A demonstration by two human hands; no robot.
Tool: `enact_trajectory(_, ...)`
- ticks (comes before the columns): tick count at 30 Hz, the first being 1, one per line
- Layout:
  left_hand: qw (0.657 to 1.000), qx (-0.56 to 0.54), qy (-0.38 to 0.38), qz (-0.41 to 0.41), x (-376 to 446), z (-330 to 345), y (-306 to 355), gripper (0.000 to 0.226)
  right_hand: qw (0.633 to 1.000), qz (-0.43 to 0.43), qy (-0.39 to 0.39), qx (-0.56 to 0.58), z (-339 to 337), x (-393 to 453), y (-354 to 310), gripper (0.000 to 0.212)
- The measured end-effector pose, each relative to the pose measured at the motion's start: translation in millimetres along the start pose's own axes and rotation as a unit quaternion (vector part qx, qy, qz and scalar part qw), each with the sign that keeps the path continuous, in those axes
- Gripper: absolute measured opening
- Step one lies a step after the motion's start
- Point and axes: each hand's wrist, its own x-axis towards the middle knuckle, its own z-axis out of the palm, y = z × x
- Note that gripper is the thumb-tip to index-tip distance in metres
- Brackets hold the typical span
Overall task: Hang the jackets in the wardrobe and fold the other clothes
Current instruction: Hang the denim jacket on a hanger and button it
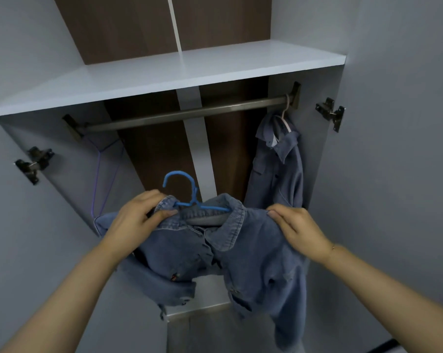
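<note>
**Open wardrobe, grey panels and dark back**

A white shelf spans the wardrobe above a metal rail fixed between brackets. The back wall is dark brown wood with a pale vertical strip down its middle. Grey doors stand open at both sides, each carrying a metal hinge. The light is dim, cool and even.

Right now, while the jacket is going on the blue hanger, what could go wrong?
The denim jacket is only held at its shoulders by the left hand and right hand, so it might slide off the blue hanger when lifted. Its dangling sleeves could snag on the way up. Near the rod's right end, it may bump the hanging jacket.
</note>
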Motion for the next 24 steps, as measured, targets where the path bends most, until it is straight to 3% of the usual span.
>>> enact_trajectory(3, 0.999, -0.040, 0.021, 0.004, 0.9, -6.4, 2.4, 0.024, 0.981, 0.106, -0.092, 0.135, -11.7, 10.5, -12.7, 0.034)
enact_trajectory(5, 0.997, -0.075, 0.035, -0.007, 5.6, -2.8, 7.6, 0.024, 0.974, 0.136, -0.147, 0.104, -19.7, 15.9, -26.9, 0.037)
enact_trajectory(7, 0.994, -0.099, 0.038, -0.015, 14.1, 4.3, 11.4, 0.009, 0.980, 0.103, -0.170, 0.020, -17.8, 16.1, -46.7, 0.046)
enact_trajectory(10, 0.993, -0.103, 0.052, -0.015, 28.8, 14.3, 13.7, 0.010, 0.994, 0.059, -0.095, 0.007, 3.2, 7.2, -71.1, 0.046)
enact_trajectory(14, 0.994, -0.094, 0.049, -0.015, 35.9, 33.8, 5.2, 0.015, 0.989, 0.140, 0.032, 0.033, 19.6, -3.3, -69.8, 0.023)
enact_trajectory(18, 0.988, -0.115, 0.067, -0.079, 33.5, 44.6, -13.5, 0.034, 0.977, 0.200, 0.070, 0.021, 33.1, -10.1, -70.6, 0.024)
enact_trajectory(24, 0.989, -0.094, 0.076, -0.082, 37.9, 63.4, -21.2, 0.041, 0.945, 0.296, 0.136, 0.005, 44.5, 21.9, -42.9, 0.035)
